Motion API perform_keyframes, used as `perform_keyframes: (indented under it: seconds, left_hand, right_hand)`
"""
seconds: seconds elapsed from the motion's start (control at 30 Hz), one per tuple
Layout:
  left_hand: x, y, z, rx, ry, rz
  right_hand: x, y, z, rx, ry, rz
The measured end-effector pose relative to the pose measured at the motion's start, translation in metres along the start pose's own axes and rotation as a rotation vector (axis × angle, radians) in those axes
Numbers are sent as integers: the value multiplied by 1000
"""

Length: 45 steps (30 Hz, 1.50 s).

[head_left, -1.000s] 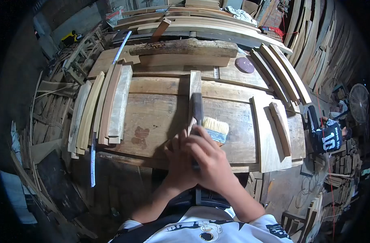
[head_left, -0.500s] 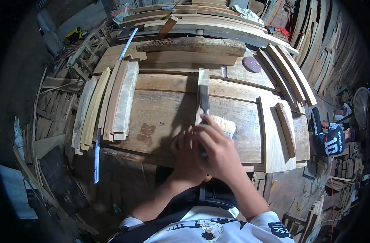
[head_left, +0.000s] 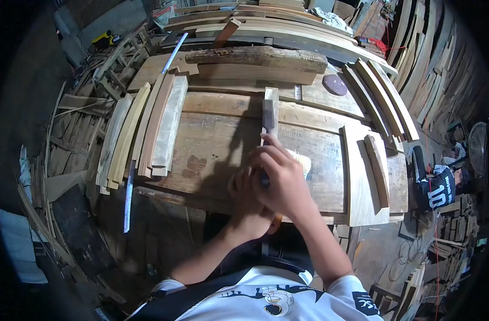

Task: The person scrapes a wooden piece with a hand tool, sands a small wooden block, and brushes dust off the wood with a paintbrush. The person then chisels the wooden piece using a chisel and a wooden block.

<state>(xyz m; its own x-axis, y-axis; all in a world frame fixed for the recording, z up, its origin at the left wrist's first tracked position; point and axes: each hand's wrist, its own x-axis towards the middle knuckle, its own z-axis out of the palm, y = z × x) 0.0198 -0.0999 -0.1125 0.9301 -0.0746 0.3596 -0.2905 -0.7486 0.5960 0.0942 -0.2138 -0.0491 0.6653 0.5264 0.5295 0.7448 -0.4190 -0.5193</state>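
A chisel with a flat metal blade lies along a narrow light wooden piece at the middle of the bench, pointing away from me. My right hand is wrapped round its dark blue handle, of which only a little shows. Pressed against it from the left is my left hand, its fingers curled; what they grip is hidden. Pale bristles of a brush show just right of my right hand, which covers the rest of it.
Wooden strips line the bench's left side, beside a long bluish-white strip. A rough log lies at the back, near a purple disc. A board is at right. Another person is at far right.
The chisel has slid forward along the wooden piece, its blade now closer to the far end. Both hands have moved with it, and my right hand covers more of the brush. The view has shifted slightly.
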Motion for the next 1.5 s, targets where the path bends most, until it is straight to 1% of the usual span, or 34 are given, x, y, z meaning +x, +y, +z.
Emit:
perform_keyframes:
  seconds: [0.03, 0.13, 0.23, 0.27, 0.37, 0.4, 0.5, 0.6, 0.73, 0.77, 0.8, 0.83, 0.9, 1.0, 1.17, 1.23, 1.33, 1.37, 1.43, 1.47, 1.5]
  left_hand:
    - [2, 1, -1, 62, 0, 31]
    - [3, -4, -16, -361, -31, -16]
    - [1, 3, -28, -926, 98, -30]
    - [2, 8, -37, -974, 95, -59]
    - [13, -3, -54, -497, 0, 112]
    - [17, 0, -53, -455, 0, 104]
    - [32, 8, -49, -438, -31, 205]
    - [33, 9, -43, -462, -42, 221]
    - [31, -2, -41, -235, -121, 305]
    - [32, -1, -42, -195, -143, 292]
    - [34, 2, -42, -155, -165, 277]
    - [33, 5, -42, -118, -196, 256]
    - [32, 9, -41, -141, -174, 242]
    - [32, 10, -43, -11, -159, 212]
    - [27, 2, -42, 20, -139, 209]
    - [26, 0, -45, 14, -126, 202]
    - [20, -12, -50, -93, -47, 208]
    - [16, -14, -53, -165, -43, 147]
    - [15, -15, -62, -192, 4, 80]
    - [11, -18, -56, -473, -22, -205]
    - [8, -25, -52, -613, -55, -319]
  right_hand:
    - [2, 5, 0, 3, -15, 1]
    - [-3, 0, -3, 47, 9, 11]
    - [-15, -6, -3, 44, -24, 65]
    - [-24, -6, 2, 50, -54, 92]
    - [-33, -14, 9, 44, -21, 159]
    - [-35, -12, 9, 52, -67, 177]
    - [-38, -21, 5, -124, -86, 238]
    - [-44, -23, -6, -126, -137, 320]
    - [-64, -34, -15, -178, -121, 374]
    - [-72, -37, -17, -174, -116, 392]
    - [-80, -39, -19, -209, -176, 401]
    - [-85, -42, -16, -189, -166, 398]
    - [-96, -45, -13, -159, -155, 394]
    - [-99, -48, -11, -211, -188, 408]
    - [-110, -35, 4, -348, -189, 386]
    - [-109, -31, 2, -354, -199, 400]
    - [-108, -24, -4, -386, -220, 378]
    - [-106, -20, -8, -395, -231, 378]
    - [-103, -13, -16, -415, -279, 390]
    - [-103, -8, -19, -424, -280, 369]
    - [-103, -4, -21, -430, -295, 369]
